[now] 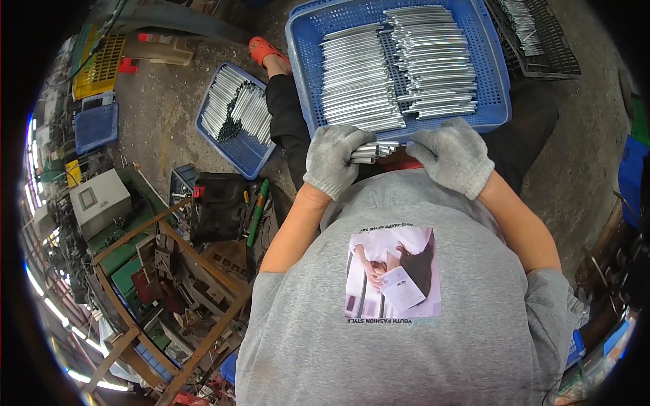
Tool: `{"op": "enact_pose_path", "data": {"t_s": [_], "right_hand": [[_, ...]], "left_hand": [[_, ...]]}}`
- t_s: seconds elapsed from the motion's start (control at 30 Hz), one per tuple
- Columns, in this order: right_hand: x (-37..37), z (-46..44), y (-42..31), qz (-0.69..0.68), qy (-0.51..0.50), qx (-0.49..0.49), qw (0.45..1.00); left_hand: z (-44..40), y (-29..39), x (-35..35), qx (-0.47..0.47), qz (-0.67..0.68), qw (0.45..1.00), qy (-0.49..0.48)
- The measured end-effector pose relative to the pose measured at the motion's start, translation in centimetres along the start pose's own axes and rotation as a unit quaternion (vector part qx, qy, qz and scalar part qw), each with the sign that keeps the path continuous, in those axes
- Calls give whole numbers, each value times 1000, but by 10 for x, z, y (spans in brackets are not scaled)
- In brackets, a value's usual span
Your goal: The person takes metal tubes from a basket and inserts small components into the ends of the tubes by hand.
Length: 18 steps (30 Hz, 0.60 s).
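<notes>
Both my hands wear grey knit gloves, held close to my waist at the near edge of a large blue plastic basket (502,101). My left hand (332,161) is closed around a small bundle of short metal tubes (369,153), whose open ends stick out to the right. My right hand (455,157) is just beyond those ends, its fingers bent and drawn together. Whether it touches the tubes or pinches something is hidden. Inside the large basket, many silvery metal tubes (359,78) lie stacked in two side-by-side rows.
A smaller blue basket (247,159) with more tubes stands on the floor to the left. A dark crate (555,57) holding metal pieces is at the upper right. Further left are a black tool case (220,206), a grey control box (100,203) and a wooden frame (203,348).
</notes>
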State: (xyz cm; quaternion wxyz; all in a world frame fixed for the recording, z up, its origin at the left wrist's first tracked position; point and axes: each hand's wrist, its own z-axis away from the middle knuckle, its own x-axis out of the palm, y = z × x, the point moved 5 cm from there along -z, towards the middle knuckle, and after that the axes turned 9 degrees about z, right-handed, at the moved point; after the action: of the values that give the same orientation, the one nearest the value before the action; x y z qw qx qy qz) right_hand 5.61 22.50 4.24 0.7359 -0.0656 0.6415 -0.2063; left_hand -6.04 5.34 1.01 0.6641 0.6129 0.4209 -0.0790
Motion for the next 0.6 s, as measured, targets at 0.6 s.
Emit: {"op": "enact_pose_path", "data": {"t_s": [0.6], "right_hand": [[9, -6, 10, -70, -39, 48, 996]], "left_hand": [[2, 1, -5, 30, 21, 999, 11]]}}
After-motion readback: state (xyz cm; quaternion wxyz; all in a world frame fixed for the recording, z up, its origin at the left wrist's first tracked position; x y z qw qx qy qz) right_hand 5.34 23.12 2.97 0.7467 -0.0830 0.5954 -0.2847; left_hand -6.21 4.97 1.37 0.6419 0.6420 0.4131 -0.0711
